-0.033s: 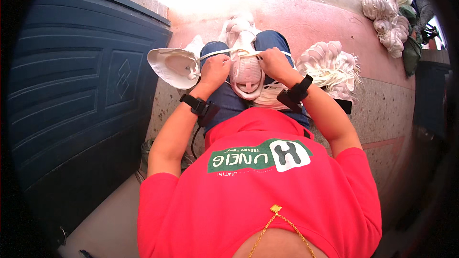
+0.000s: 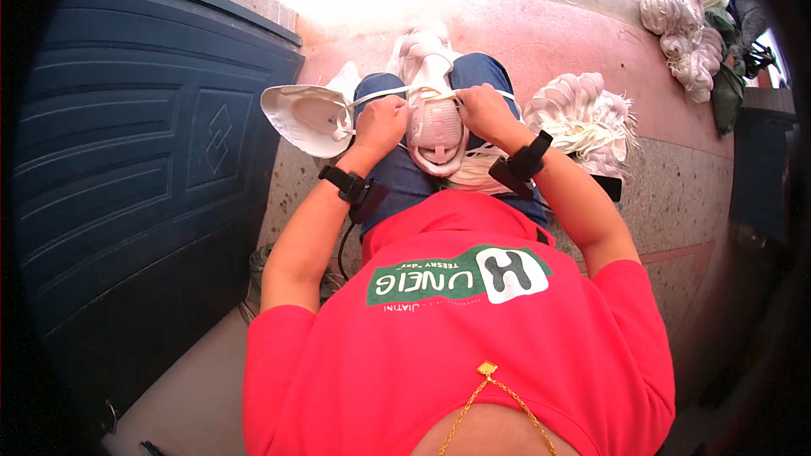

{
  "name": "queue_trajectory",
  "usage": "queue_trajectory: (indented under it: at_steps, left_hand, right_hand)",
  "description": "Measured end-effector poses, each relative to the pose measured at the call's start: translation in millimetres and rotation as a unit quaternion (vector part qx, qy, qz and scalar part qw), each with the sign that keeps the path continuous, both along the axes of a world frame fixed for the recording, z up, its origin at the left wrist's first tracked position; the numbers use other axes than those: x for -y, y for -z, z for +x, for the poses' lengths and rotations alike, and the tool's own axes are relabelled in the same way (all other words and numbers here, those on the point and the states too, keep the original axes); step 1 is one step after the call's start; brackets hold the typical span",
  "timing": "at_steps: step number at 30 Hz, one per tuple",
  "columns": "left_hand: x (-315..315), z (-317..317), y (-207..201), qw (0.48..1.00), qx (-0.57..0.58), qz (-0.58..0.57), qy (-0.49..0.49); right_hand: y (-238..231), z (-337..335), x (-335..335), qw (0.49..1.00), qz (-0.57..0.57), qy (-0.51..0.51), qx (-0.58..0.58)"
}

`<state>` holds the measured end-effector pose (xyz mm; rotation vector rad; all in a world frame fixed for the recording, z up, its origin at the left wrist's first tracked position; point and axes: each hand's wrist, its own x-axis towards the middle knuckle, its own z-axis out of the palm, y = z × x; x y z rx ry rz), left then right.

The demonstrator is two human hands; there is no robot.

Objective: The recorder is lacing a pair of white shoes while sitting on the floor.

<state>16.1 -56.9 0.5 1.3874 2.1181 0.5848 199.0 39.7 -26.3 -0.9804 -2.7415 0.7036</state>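
Between my knees stands a bundle of pale pink-white pieces that look like shoe uppers (image 2: 438, 133), nested together. A cream flat lace (image 2: 385, 95) crosses over it. My left hand (image 2: 382, 125), closed, grips the lace on the left side of the bundle. On the other side my right hand (image 2: 490, 111) is also closed on the lace, which looks taut between both fists. The fingertips of both hands are partly hidden. Near my left hand, a white bucket hat (image 2: 309, 116) or similar white cloth piece hangs beside my left knee.
By my right knee lies another pile of pale uppers with loose cream laces (image 2: 583, 118). More bundles (image 2: 680, 29) and dark green bags (image 2: 728, 97) sit at the far right. A dark blue panelled door (image 2: 144, 135) stands close on my left. A dark phone-like object (image 2: 606, 188) shows by my right forearm.
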Motion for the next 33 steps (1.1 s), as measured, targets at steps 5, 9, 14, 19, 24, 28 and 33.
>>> queue_trajectory:
  at_steps: [5, 9, 14, 19, 24, 28, 33]
  left_hand:
    - [-7.6, 4.3, -9.3, 0.984, -0.146, 0.008, 0.098]
    - [-18.7, 7.9, -20.7, 0.955, -0.229, -0.034, 0.186]
    - [-27.4, 20.4, -26.2, 0.939, -0.26, -0.081, 0.208]
    - [-33.9, 30.2, -27.0, 0.907, -0.325, -0.062, 0.262]
    - [-39.9, 20.9, -30.4, 0.921, -0.255, -0.17, 0.24]
    - [-38.2, 29.2, -25.5, 0.911, -0.288, -0.149, 0.254]
    - [-32.8, 24.1, -26.0, 0.893, -0.297, -0.048, 0.335]
  right_hand:
    - [3.8, -4.7, 1.1, 0.998, -0.001, 0.04, -0.056]
    - [1.5, -4.0, 1.2, 0.994, -0.006, 0.075, -0.08]
    - [-1.5, -2.7, -0.7, 0.995, -0.027, 0.061, -0.073]
    - [-7.9, -5.7, -0.3, 0.998, -0.027, 0.035, 0.044]
    - [-9.3, -9.4, 2.6, 0.995, 0.024, -0.017, 0.095]
    - [-12.6, -14.2, 3.6, 0.978, 0.128, -0.099, 0.131]
    - [-12.4, -7.1, 2.3, 0.984, 0.135, -0.085, 0.082]
